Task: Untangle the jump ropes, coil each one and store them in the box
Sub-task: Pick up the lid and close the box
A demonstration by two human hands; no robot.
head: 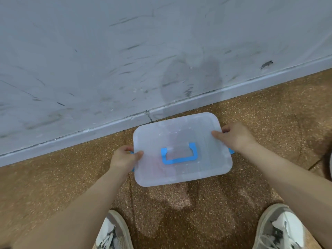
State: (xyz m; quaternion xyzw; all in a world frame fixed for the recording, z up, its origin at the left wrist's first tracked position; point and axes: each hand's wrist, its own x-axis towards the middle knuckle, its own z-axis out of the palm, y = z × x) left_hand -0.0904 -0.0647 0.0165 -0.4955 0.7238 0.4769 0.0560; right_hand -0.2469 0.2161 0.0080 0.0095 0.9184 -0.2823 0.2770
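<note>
The translucent blue-handled plastic box [181,175] sat between the hands, long axis running hand to hand; the left hand [124,157] and right hand [235,136] each gripped one short end

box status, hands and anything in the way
Left hand and right hand both grip box at its ends. Closed, blue handle flat. Nothing on top, wall close behind.
</note>
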